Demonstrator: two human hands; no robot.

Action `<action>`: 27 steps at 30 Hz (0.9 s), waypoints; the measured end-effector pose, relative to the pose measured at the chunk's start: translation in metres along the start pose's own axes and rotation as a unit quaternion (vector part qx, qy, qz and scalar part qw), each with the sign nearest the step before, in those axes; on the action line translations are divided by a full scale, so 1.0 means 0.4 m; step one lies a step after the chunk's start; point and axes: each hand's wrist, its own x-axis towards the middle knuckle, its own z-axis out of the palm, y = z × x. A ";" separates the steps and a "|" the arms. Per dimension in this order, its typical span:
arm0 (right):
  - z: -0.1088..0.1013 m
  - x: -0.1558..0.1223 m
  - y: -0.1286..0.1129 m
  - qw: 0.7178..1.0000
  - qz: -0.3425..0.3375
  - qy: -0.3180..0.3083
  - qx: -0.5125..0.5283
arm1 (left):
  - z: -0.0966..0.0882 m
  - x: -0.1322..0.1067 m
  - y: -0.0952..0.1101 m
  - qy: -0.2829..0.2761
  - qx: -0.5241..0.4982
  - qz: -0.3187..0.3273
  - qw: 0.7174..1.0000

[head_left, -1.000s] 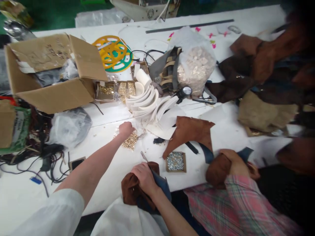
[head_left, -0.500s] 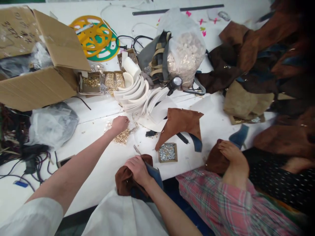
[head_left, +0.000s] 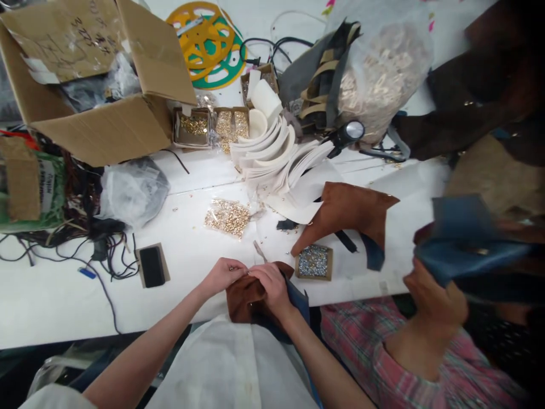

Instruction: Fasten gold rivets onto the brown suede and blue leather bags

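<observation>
My right hand [head_left: 271, 288] is closed on a brown suede piece [head_left: 242, 301] with a blue underside, held at the table's front edge against my body. Beside it, my left hand [head_left: 225, 275] is pinched at the piece's upper edge, its fingertips meeting those of my right hand. Whatever lies between the left fingertips is too small to make out. Further in lies a clear bag of small gold metal studs [head_left: 229, 218]. To the right stands a shallow box of silver metal bits [head_left: 314, 262], near another brown suede piece [head_left: 349, 207].
A co-worker's hand [head_left: 438, 298] lifts a blue-backed piece at the right. Stacked curved white strips [head_left: 272, 150] occupy the middle. A cardboard box [head_left: 106, 133], a plastic bag [head_left: 133, 192] and a phone [head_left: 152, 266] are at the left. A bag of pale pieces [head_left: 378, 85] stands behind.
My left hand has come back from the gold studs to the brown suede piece in my right hand. The co-worker's hand has raised a piece. The view has shifted left.
</observation>
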 end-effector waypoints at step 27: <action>-0.016 -0.006 -0.070 0.999 -0.024 -0.007 0.020 | -0.008 -0.080 0.019 -0.018 -0.182 -0.067 0.981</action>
